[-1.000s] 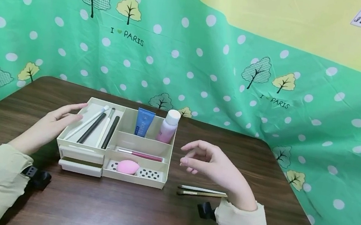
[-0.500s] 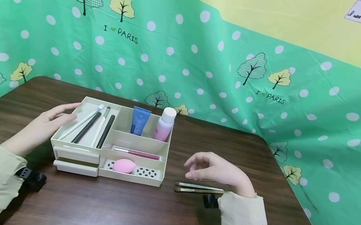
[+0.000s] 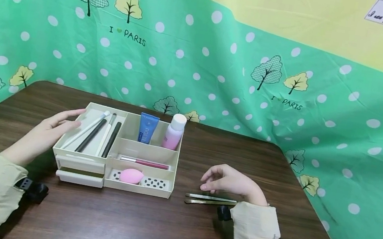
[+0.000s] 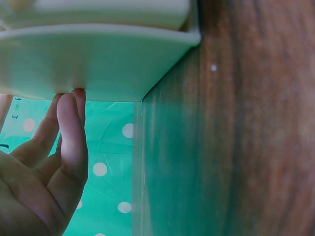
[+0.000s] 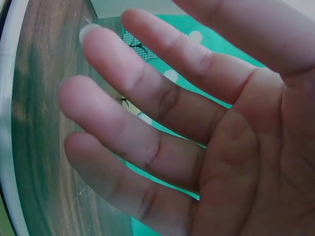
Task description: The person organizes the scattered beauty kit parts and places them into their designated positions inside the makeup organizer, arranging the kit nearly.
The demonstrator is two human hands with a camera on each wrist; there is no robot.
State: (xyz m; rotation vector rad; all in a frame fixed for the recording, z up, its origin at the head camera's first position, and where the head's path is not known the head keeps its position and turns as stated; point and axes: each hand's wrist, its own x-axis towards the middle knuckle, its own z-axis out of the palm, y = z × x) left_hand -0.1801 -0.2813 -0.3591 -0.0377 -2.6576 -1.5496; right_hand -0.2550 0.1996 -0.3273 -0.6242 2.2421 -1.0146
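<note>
My left hand [image 3: 47,130] touches the left side of a cream desktop organizer [image 3: 137,189]. In the left wrist view its fingertips meet the organizer's side wall [image 4: 108,61]. Out to the right, my right hand [image 3: 233,181] hovers with loosely bent fingers, just behind two makeup brushes on the table. One brush has a pale handle [image 3: 214,199]; the other brush [image 3: 204,202] lies in front of it. Nothing is held between the right fingers [image 5: 118,105] in the right wrist view.
The organizer's left tray holds several slim sticks, including a black one [image 3: 112,139]. Its other compartments hold a blue tube [image 3: 147,128], a pink bottle with white cap [image 3: 174,132], a thin pink tube [image 3: 149,164] and a pink makeup sponge [image 3: 131,176]. A green curtain [image 3: 214,69] hangs behind.
My right hand has moved lower and slightly right, closer to the brushes. The left hand stays against the organizer. The head view has shifted slightly.
</note>
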